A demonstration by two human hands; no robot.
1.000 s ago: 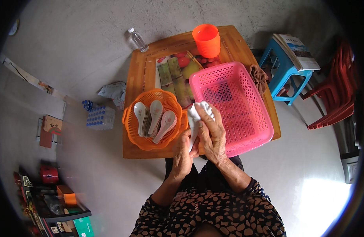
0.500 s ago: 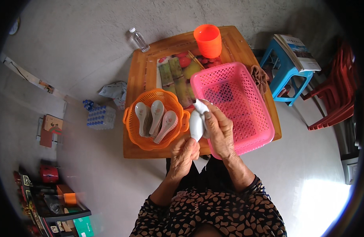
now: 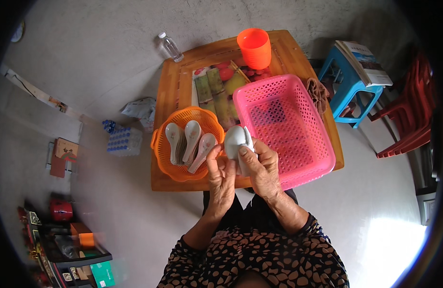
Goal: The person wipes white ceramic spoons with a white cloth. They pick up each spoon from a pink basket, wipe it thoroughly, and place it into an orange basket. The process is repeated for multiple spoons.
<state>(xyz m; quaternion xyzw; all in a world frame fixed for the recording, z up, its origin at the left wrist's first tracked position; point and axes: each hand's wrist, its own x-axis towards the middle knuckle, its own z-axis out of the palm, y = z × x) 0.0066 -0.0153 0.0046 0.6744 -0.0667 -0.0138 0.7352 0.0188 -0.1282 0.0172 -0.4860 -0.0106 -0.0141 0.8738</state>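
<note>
Above the table's near edge I hold a white soup spoon (image 3: 234, 140), its rounded bowl at the top. My left hand (image 3: 222, 181) is closed on the spoon from the left, thumb and fingers near the lower part of the bowl. A white cloth (image 3: 250, 141) is pinched in my right hand (image 3: 263, 172), pressed against the spoon's right side; its thumb lies over the cloth. To the left, an orange plastic basket (image 3: 197, 114) holds stacks of white soup spoons (image 3: 175, 144) with floral marks. On the right, a pink perforated basket (image 3: 305, 139) sits close to my right hand.
On the wooden table (image 3: 173, 91) are stacked orange cups (image 3: 255, 54), chopsticks (image 3: 239, 71), and a brown cloth (image 3: 317, 94). A clear bottle (image 3: 170, 48) stands at the far left. A blue stool (image 3: 356, 96) with papers and red chairs (image 3: 406, 113) are at right.
The spoon has turned so its bowl faces more upright. My left fingers have moved up from its lower end to beside the bowl, and the cloth has shifted to its right side.
</note>
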